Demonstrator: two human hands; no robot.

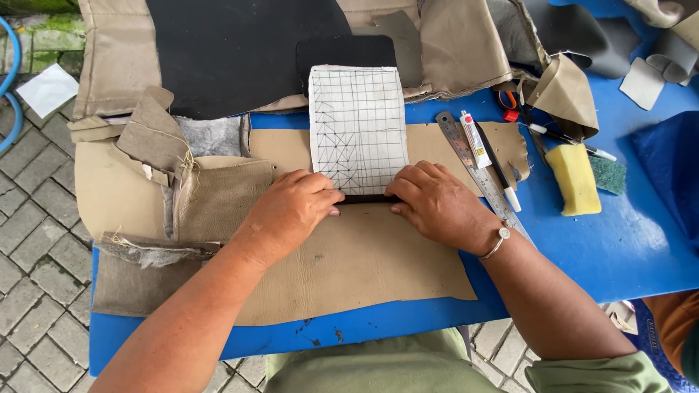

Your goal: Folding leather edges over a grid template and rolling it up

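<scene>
A white fabric piece (357, 124) marked with a pen grid lies on a tan leather sheet (364, 266) spread over the blue table (619, 247). Its near edge shows a dark strip (368, 199). My left hand (287, 211) presses down on the left end of that edge, fingers curled. My right hand (437, 204), with a metal bracelet at the wrist, presses the right end. Both hands rest flat on the leather, fingertips at the dark strip.
A steel ruler (477, 175), a white tube (475, 138) and pens lie right of the fabric. A yellow sponge (574, 178) with green pad sits further right. Black and tan leather pieces (233, 51) pile at the back and left. Paved ground lies beyond the left edge.
</scene>
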